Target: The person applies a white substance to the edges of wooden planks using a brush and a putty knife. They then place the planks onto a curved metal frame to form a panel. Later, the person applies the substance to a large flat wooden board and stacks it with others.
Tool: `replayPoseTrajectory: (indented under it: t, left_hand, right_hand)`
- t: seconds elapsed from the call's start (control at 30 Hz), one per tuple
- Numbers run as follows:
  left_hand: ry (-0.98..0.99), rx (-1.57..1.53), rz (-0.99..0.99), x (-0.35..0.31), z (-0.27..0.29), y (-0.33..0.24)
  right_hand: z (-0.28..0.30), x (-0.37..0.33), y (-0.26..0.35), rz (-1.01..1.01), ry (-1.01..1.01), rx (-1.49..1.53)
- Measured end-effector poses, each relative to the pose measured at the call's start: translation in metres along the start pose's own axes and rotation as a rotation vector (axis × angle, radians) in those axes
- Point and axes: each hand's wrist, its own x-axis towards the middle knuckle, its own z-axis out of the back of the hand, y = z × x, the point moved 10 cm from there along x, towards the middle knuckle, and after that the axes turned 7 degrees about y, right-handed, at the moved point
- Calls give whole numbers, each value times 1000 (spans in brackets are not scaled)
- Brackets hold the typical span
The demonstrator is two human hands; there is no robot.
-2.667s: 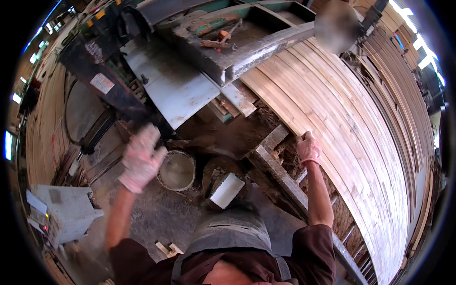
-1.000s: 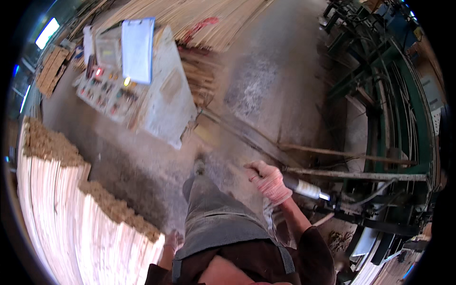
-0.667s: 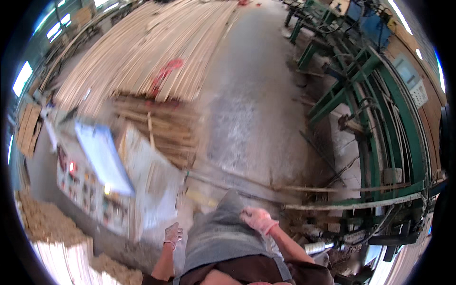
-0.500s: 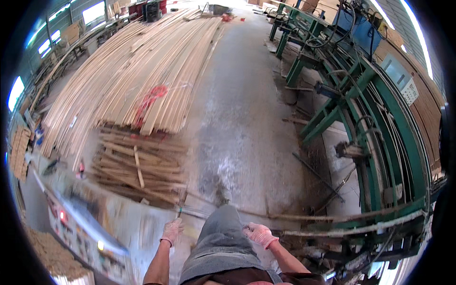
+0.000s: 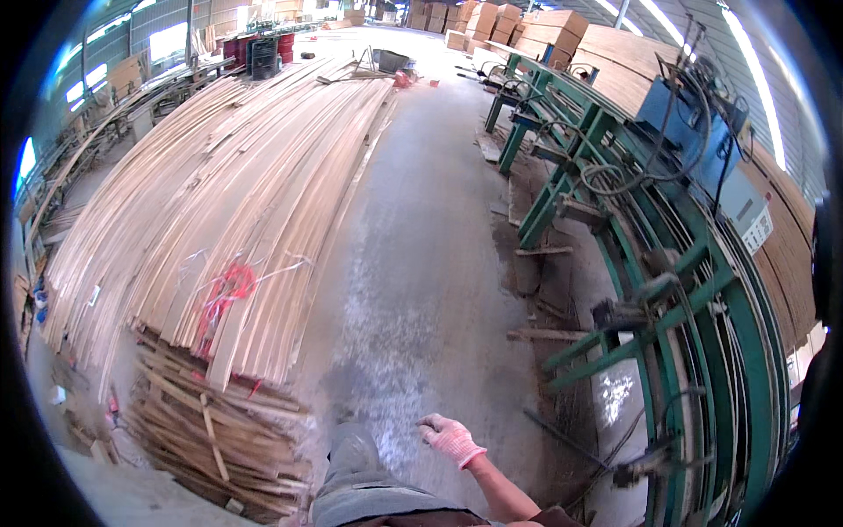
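My right hand (image 5: pixel 450 440), in a pale pink knit glove, hangs in front of me over the grey concrete floor (image 5: pixel 413 263). Its fingers are loosely bent, slightly apart, and nothing shows in them. At the lower edge, beside my grey-trousered leg (image 5: pixel 353 461), a sliver of pink may be my left glove; its fingers are cut off from view. Nearest on the left lies a heap of rough wood strips (image 5: pixel 206 430). Beyond it, long pale boards (image 5: pixel 263 176) lie side by side in a wide stack, with tangled red strapping (image 5: pixel 230 290) on their near end.
On the right runs a long green steel machine frame (image 5: pixel 615 351) with hoses and a blue unit (image 5: pixel 689 127). Scrap wood (image 5: pixel 544 335) and a dark bar (image 5: pixel 566 437) lie by its feet. Stacked panels (image 5: pixel 619 61) and drums (image 5: pixel 263 57) stand farther back.
The view has tilted up and moved forward along the floor strip. The wood heap and boards are nearer and lower left. My left hand has dropped to or past the lower edge.
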Motion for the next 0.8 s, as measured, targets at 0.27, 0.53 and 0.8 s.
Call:
replayPoseTrajectory:
  t: [0.27, 0.53, 0.8]
  left_hand:
    - [211, -25, 32, 238, -9, -410]
    - [278, -192, -383, 395, 25, -1031]
    - [-88, 1185, -520, 430, -25, -1246]
  right_hand:
    - [119, 246, -233, -273, 56, -382]
    - [253, 445, -156, -615, 323, -145]
    - [568, 892, 56, -225, 66, -195]
